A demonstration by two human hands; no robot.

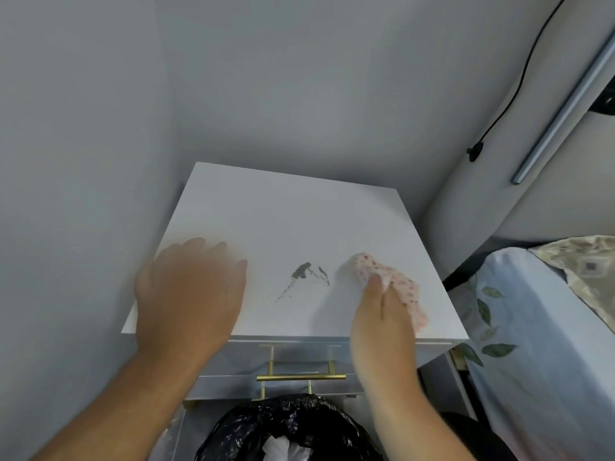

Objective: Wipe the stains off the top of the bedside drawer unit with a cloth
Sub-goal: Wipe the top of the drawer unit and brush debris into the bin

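Note:
The white top of the bedside drawer unit [283, 214] fills the middle of the view. A dark greenish stain [301, 271] with thin streaks lies near its front centre. My right hand [379, 321] grips a white cloth with pink spots [396, 284] and presses it on the top just right of the stain. Over the front left corner of the top, my left hand [189, 287] lies palm down with its fingers spread, blurred and holding nothing.
A brass drawer handle [301, 376] shows below the front edge. A bin with a black bag [293, 424] stands right under it. A bed with a leaf-print sheet [519, 344] is at the right. Grey walls close in behind and left; a black cable [519, 78] hangs at the right.

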